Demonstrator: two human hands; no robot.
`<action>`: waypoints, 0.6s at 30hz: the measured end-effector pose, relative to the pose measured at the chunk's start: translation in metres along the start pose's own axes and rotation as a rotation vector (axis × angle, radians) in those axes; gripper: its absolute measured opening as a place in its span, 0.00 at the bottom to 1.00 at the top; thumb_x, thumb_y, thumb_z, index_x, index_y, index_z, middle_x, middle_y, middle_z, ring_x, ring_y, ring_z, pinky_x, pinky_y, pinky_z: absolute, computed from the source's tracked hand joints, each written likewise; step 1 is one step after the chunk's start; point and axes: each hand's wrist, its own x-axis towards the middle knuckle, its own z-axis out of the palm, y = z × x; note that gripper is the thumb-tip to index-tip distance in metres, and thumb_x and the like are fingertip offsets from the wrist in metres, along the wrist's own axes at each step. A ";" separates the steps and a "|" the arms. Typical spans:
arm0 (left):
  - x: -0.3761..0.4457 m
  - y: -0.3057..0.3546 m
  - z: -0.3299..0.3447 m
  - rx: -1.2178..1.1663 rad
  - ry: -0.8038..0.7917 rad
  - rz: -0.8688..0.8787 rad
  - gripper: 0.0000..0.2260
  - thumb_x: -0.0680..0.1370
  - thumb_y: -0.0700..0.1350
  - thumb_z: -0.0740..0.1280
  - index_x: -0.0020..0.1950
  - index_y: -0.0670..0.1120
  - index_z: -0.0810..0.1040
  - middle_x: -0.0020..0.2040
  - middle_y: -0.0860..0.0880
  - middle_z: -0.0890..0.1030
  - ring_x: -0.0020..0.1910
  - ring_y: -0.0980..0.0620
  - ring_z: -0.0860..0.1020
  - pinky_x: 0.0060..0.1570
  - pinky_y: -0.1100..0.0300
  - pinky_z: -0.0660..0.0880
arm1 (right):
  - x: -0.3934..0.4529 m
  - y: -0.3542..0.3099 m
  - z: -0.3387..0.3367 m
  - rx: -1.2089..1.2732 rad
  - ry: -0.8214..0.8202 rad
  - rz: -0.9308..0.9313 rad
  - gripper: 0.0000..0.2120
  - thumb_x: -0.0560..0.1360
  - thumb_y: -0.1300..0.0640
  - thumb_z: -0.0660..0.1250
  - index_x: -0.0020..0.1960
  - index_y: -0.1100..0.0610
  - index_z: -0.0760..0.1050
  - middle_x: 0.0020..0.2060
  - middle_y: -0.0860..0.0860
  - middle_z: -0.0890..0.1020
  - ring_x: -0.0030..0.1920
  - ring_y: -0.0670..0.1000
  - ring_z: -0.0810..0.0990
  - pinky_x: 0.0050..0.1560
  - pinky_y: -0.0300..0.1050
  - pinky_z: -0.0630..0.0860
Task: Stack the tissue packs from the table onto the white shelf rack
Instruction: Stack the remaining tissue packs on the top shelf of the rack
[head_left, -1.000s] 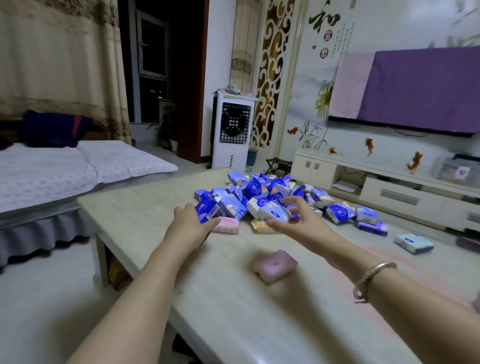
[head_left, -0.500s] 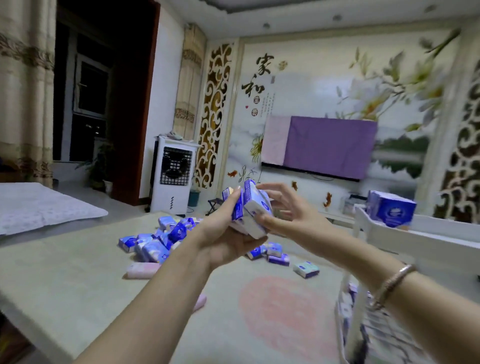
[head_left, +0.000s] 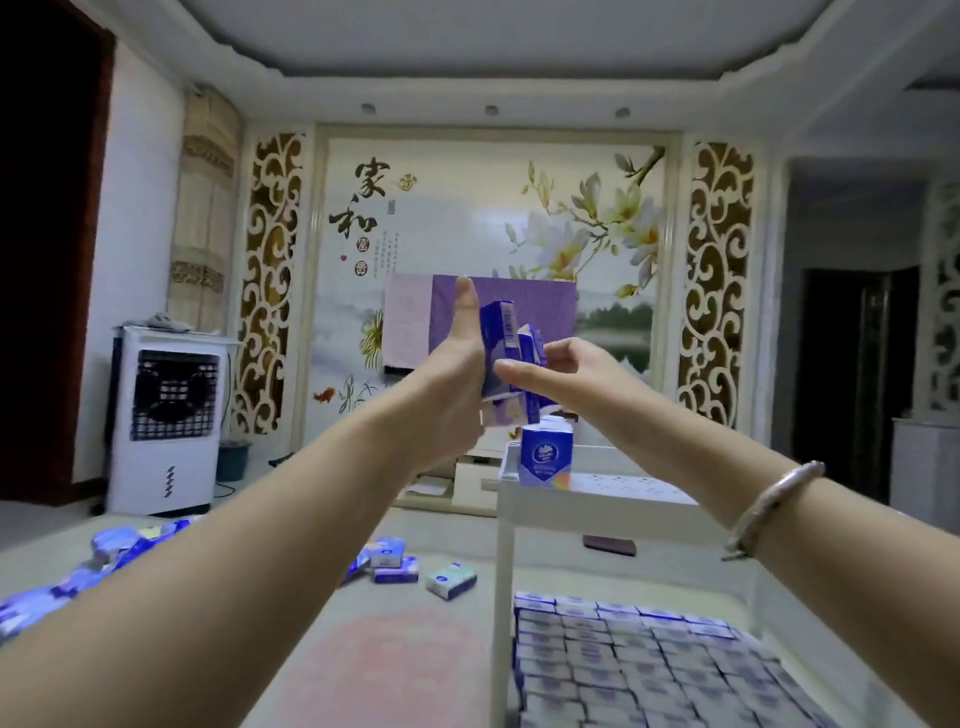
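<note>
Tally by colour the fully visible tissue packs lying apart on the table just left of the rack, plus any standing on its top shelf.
Blue packs on the table: 2
Teal pack on the table: 1
Blue pack on the top shelf of the rack: 1
Total: 4

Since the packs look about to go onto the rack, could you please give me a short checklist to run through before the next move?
1. Left hand holds the blue tissue packs: ok.
2. Right hand steadies the packs: ok.
3. Bare room on the top shelf of the white rack beside the standing pack: ok.
4. Held packs squared together: not ok, one sits tilted.
5. Number of packs held: cannot tell.
6. Lower shelf space: not ok where visible, rows fill it.
</note>
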 end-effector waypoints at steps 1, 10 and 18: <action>0.002 0.002 0.006 0.003 -0.038 -0.025 0.35 0.75 0.71 0.46 0.52 0.44 0.79 0.49 0.45 0.84 0.47 0.49 0.81 0.35 0.56 0.77 | 0.000 0.002 -0.004 0.036 -0.002 0.010 0.09 0.71 0.47 0.72 0.43 0.48 0.74 0.41 0.46 0.82 0.45 0.45 0.82 0.54 0.43 0.76; 0.016 -0.036 0.017 0.449 -0.111 0.117 0.11 0.77 0.35 0.64 0.60 0.38 0.75 0.56 0.41 0.80 0.54 0.48 0.78 0.56 0.57 0.74 | 0.007 0.047 -0.021 0.336 -0.078 0.173 0.10 0.71 0.73 0.61 0.46 0.63 0.76 0.47 0.62 0.79 0.50 0.57 0.77 0.59 0.52 0.74; 0.011 -0.066 0.008 0.638 -0.015 0.271 0.12 0.74 0.33 0.67 0.54 0.47 0.79 0.52 0.47 0.83 0.54 0.50 0.80 0.55 0.54 0.76 | 0.020 0.076 -0.007 0.271 -0.117 0.336 0.41 0.52 0.65 0.68 0.65 0.63 0.64 0.58 0.65 0.76 0.57 0.61 0.79 0.49 0.49 0.78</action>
